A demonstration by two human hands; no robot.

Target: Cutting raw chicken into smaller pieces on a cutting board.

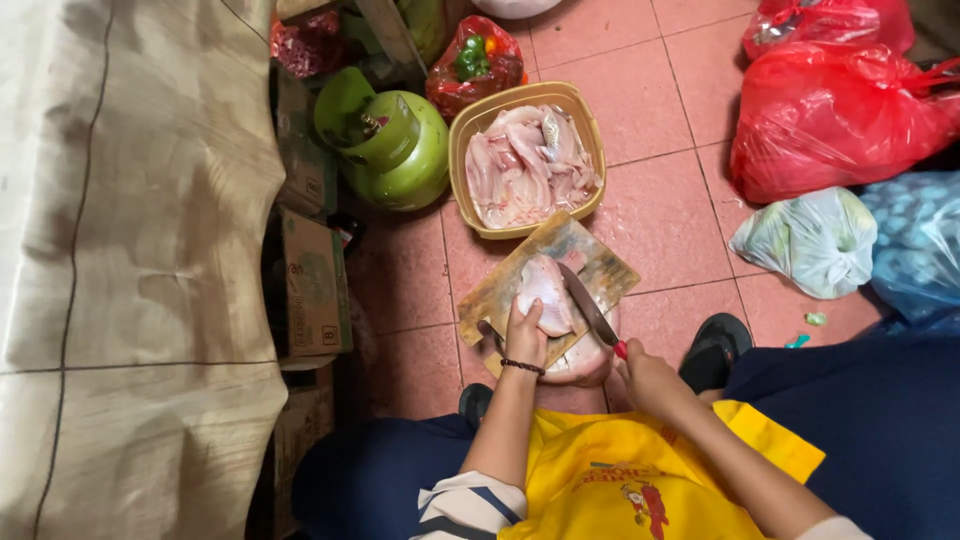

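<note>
A pale raw fish piece (546, 290) lies on a worn wooden cutting board (600, 262) on the tiled floor. My left hand (524, 335) presses down on the near end of the fish. My right hand (648, 376) grips a red-handled knife (590, 308), whose blade slants across the fish. More pale meat (582, 358) sits at the board's near edge. Just beyond the board stands a yellow basin (470, 125) filled with several cleaned fish pieces (525, 165).
A green gas cylinder (392, 145) stands left of the basin, with cardboard boxes (313, 285) beside a cloth-covered surface (130, 250). Red plastic bags (835, 110), a whitish bag (812, 240) and a blue bag (920, 240) lie to the right. A bag of peppers (475, 62) sits behind.
</note>
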